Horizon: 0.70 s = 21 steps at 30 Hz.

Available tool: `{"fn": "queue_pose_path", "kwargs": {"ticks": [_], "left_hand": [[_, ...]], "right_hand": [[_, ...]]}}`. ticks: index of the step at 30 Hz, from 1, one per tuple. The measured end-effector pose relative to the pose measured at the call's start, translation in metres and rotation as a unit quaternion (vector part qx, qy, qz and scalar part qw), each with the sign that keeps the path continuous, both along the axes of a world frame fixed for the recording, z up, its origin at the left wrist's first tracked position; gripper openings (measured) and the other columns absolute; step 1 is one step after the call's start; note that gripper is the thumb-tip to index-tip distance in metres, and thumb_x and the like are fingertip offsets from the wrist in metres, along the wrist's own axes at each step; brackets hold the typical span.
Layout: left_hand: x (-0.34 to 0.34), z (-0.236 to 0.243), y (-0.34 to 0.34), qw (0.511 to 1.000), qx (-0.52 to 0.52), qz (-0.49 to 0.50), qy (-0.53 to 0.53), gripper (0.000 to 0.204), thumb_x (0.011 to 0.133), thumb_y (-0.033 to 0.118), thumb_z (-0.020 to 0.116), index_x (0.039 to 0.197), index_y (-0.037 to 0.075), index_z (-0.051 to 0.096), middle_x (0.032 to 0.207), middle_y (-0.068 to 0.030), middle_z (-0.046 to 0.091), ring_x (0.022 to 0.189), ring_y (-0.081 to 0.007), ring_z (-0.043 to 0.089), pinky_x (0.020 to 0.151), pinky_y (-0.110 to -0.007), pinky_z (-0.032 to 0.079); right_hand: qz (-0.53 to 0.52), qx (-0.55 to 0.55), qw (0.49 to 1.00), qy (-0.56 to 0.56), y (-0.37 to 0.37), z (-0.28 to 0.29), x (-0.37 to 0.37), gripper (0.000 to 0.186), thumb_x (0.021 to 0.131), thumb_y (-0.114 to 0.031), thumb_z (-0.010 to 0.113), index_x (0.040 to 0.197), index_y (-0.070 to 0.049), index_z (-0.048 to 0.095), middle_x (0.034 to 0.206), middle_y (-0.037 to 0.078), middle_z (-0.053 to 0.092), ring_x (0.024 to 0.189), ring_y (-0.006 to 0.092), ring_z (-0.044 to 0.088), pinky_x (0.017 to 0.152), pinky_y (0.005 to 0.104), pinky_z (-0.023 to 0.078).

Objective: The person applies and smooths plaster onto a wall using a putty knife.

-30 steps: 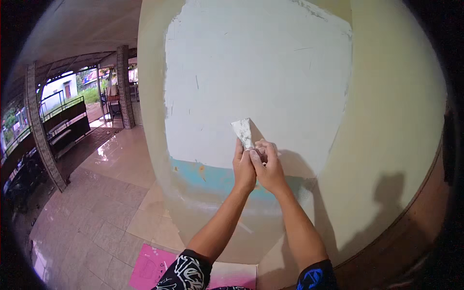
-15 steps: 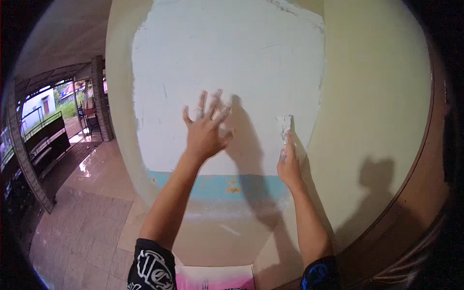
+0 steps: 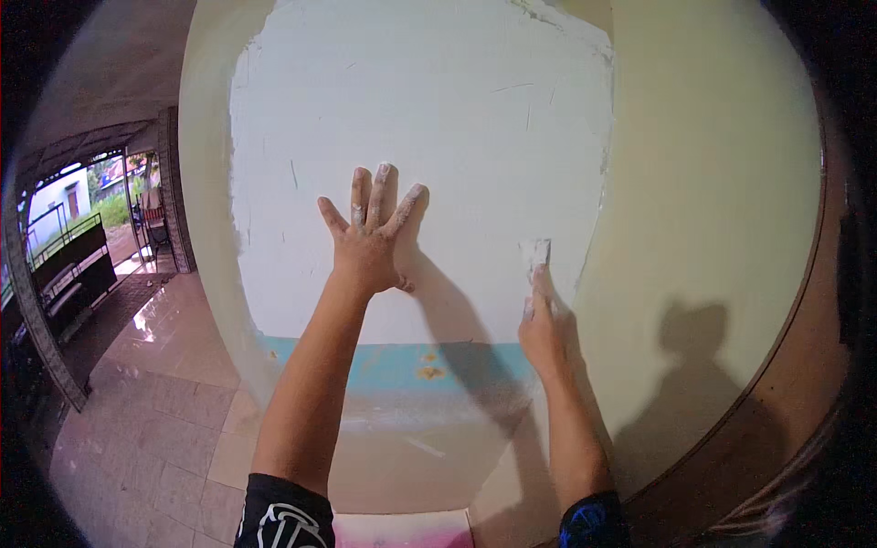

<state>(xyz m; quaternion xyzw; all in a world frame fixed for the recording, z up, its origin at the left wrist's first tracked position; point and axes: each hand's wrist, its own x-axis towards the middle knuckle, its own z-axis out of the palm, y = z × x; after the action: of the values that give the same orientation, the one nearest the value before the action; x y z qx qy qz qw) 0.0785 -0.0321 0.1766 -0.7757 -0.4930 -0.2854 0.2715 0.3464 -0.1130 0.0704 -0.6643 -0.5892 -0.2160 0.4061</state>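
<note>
My left hand [image 3: 367,239] rests open against a large patch of white putty [image 3: 438,119] on the wall, its fingers spread and smeared with white. Gripped in my right hand [image 3: 544,331] is a putty knife [image 3: 536,252], its blade pointing up and coated in white. The blade lies at or very near the putty's surface, toward the patch's right edge; I cannot tell whether it touches. Below the white area runs a turquoise painted band [image 3: 393,367] with a few rusty-brown spots. Thin scratches mark the putty here and there.
Pale yellow-green wall [image 3: 703,183] continues to the right, carrying my shadow. Tiled floor [image 3: 155,429] stretches along the left, toward a railing [image 3: 73,260] and an opening outdoors. At the bottom, a white and pink surface [image 3: 402,530] juts out below the wall.
My left hand has shifted slightly left and now lies flat with its fingers spread on the putty. My right hand and the putty knife are a little lower in view. The view has shifted slightly.
</note>
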Motion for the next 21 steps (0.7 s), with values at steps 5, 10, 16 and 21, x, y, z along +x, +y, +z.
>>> {"fn": "queue_pose_path", "kwargs": {"ticks": [5, 10, 16, 21], "left_hand": [[0.010, 0.003, 0.001, 0.998, -0.024, 0.053, 0.029, 0.146, 0.041, 0.058, 0.096, 0.161, 0.045, 0.013, 0.172, -0.0070, -0.002, 0.157, -0.0385, -0.004, 0.110, -0.083, 0.012], [0.002, -0.002, 0.007, 1.000, 0.001, 0.023, -0.011, 0.147, 0.041, 0.051, 0.099, 0.161, 0.046, 0.013, 0.172, -0.0050, -0.003, 0.157, -0.0372, -0.005, 0.112, -0.082, 0.008], [0.007, -0.002, 0.003, 0.999, 0.018, -0.039, -0.025, 0.136, 0.047, 0.037, 0.099, 0.160, 0.038, 0.025, 0.172, -0.0109, 0.004, 0.156, -0.0441, 0.000, 0.107, -0.086, 0.010], [-0.004, -0.025, 0.040, 0.979, 0.169, -0.099, -0.059, 0.129, 0.050, 0.078, 0.082, 0.160, 0.031, 0.032, 0.171, -0.0083, 0.013, 0.157, -0.0398, 0.003, 0.111, -0.081, 0.000]], "right_hand": [[0.015, 0.077, 0.996, 0.042, 0.004, 0.062, 0.024, 0.050, 0.100, -0.009, 0.053, 0.149, -0.005, 0.046, 0.142, 0.020, 0.058, 0.120, 0.0398, 0.061, 0.098, 0.0442, 0.052], [0.047, 0.090, 0.994, 0.040, 0.007, 0.011, 0.022, 0.048, 0.100, -0.008, 0.052, 0.148, -0.004, 0.048, 0.148, 0.018, 0.054, 0.129, 0.0378, 0.056, 0.106, 0.0432, 0.048], [0.006, 0.075, 0.997, 0.002, 0.012, 0.031, 0.050, 0.055, 0.101, -0.013, 0.053, 0.154, -0.005, 0.039, 0.145, 0.022, 0.055, 0.124, 0.0421, 0.059, 0.105, 0.0469, 0.048], [0.010, 0.025, 0.998, 0.053, 0.012, 0.064, 0.048, 0.056, 0.101, -0.015, 0.054, 0.155, -0.008, 0.038, 0.145, 0.019, 0.055, 0.125, 0.0414, 0.058, 0.105, 0.0465, 0.048]]}}
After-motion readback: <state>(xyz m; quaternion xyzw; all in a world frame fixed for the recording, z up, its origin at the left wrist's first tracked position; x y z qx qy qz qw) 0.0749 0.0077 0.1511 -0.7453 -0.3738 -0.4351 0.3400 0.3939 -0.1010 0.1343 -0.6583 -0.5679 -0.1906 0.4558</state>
